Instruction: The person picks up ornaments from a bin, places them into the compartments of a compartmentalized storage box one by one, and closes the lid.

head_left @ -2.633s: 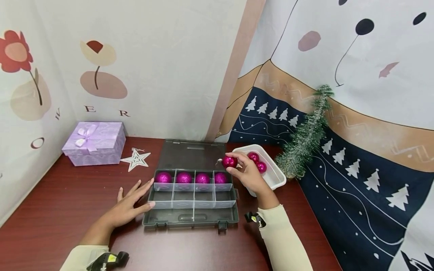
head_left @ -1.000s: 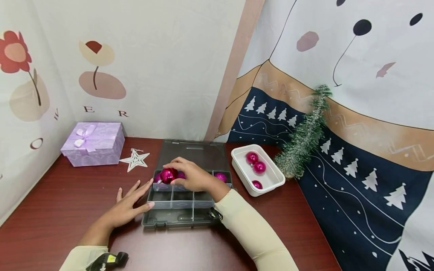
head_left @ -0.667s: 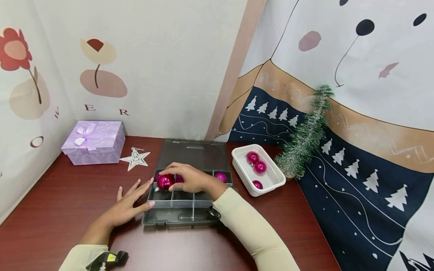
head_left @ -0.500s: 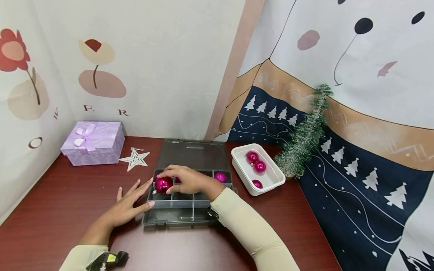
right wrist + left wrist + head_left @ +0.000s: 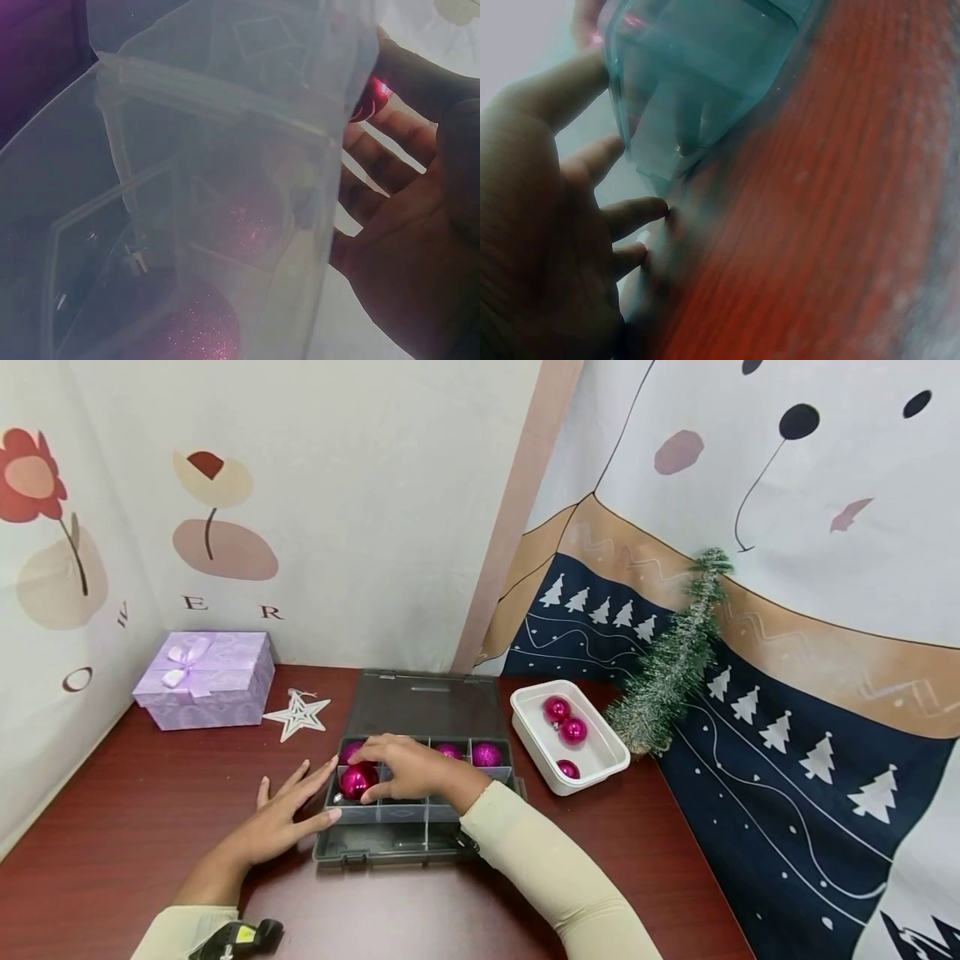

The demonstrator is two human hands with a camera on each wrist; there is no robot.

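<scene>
A dark translucent compartment box [image 5: 382, 843] lies with its lid laid back on the table. My right hand [image 5: 408, 768] pinches a shiny magenta Christmas bauble [image 5: 358, 782] at the left compartment of the middle row. Behind it, the back row holds glittery purple baubles [image 5: 487, 754], one partly hidden by the hand. My left hand [image 5: 281, 818] rests with straight, spread fingers against the box's left side. In the left wrist view those fingers [image 5: 592, 161] touch the clear wall. Through the dividers in the right wrist view, the held bauble [image 5: 367, 101] shows between thumb and fingers.
A white tub [image 5: 607, 760] with 3 shiny baubles [image 5: 573, 731] stands right of the box. Behind it leans a small frosted tree [image 5: 671, 668]. A white star [image 5: 298, 714] and a lilac gift box [image 5: 210, 681] sit at the back left.
My right hand has carried the shiny bauble left from beside the white tub, then lowered it forward from the back row to the middle row's left compartment. The left hand has stayed put.
</scene>
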